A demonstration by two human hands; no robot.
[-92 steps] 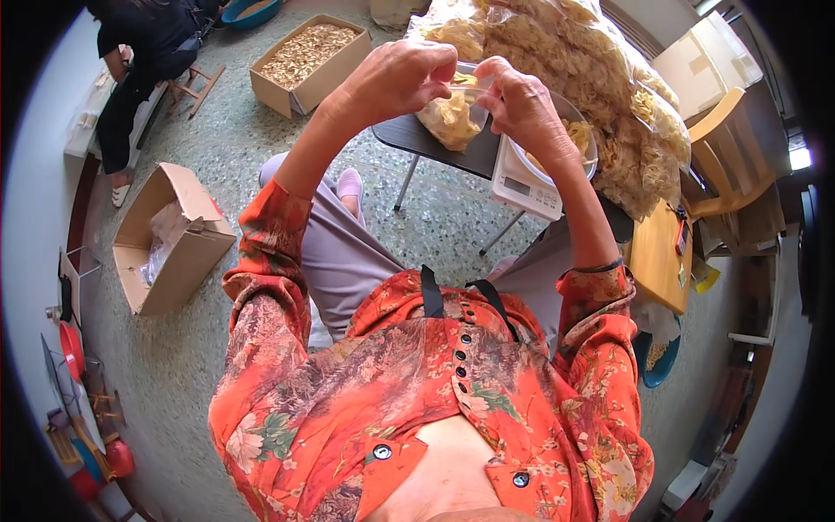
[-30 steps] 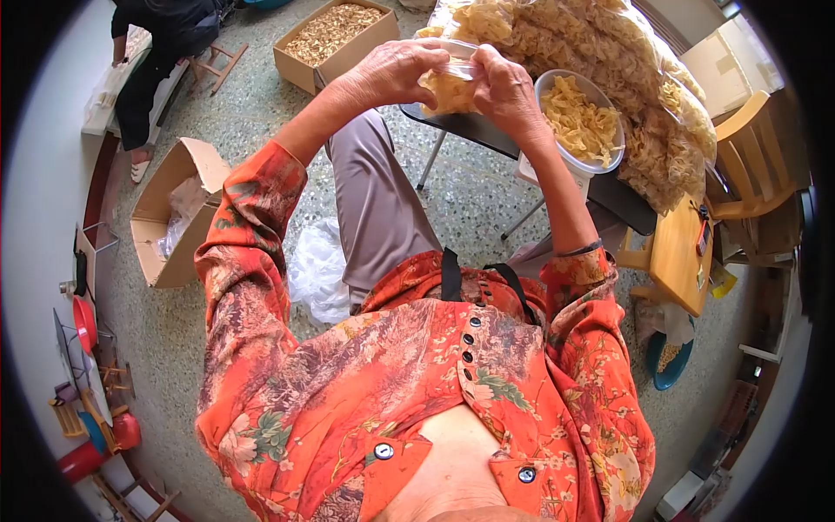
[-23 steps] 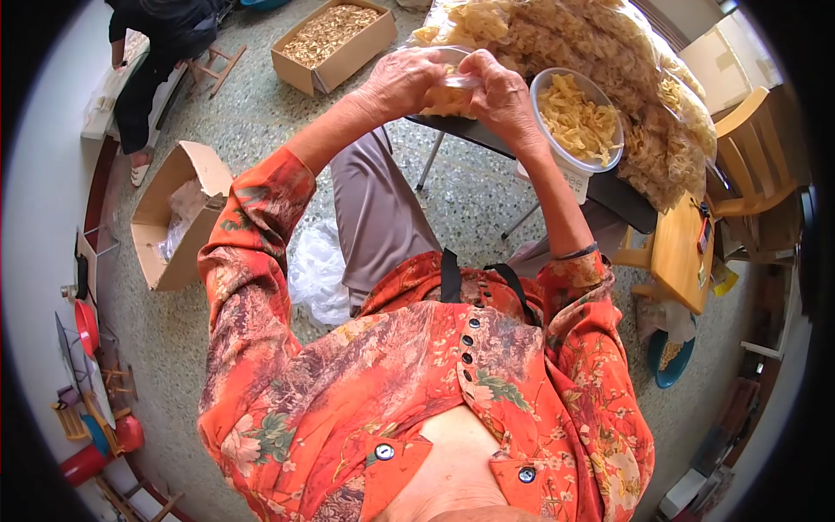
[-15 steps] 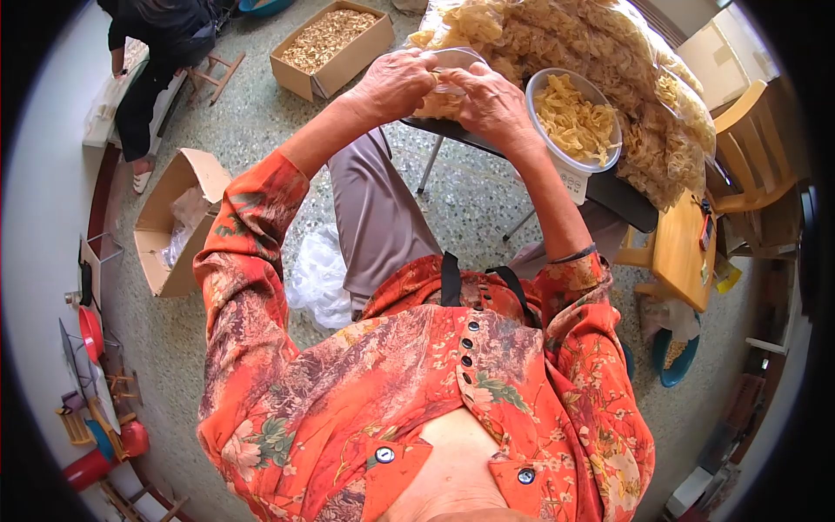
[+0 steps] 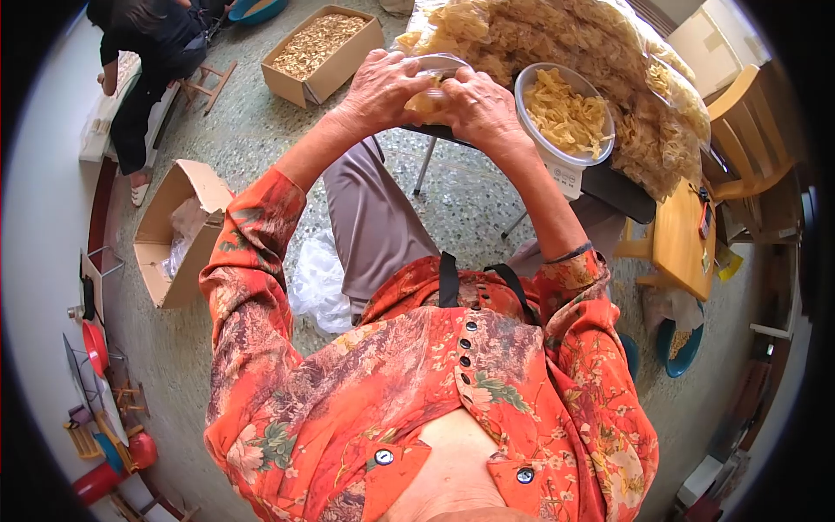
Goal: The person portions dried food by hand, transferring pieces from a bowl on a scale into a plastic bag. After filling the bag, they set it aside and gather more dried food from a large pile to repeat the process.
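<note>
My left hand (image 5: 383,91) and my right hand (image 5: 481,104) are close together at the near edge of a dark table, fingers closed on the top of a clear plastic bag (image 5: 442,63). Something yellowish shows through the plastic between them; the fingertips are partly hidden. Just right of my right hand, a clear round tub (image 5: 524,97) of pale yellow dried flakes (image 5: 565,111) sits on a white scale (image 5: 564,177). Behind it lies a big heap of filled clear bags (image 5: 600,52).
A cardboard box of brown pieces (image 5: 320,48) stands on the floor ahead. To the left is an open carton (image 5: 178,230) with plastic inside. White plastic bags (image 5: 317,283) lie by my leg. A wooden stool (image 5: 683,252) and chair stand right. Another person (image 5: 152,61) sits far left.
Both hands have come closer together and a little lower, with the bag still between them. The fingers have shifted along its top. The view has tilted slightly.
</note>
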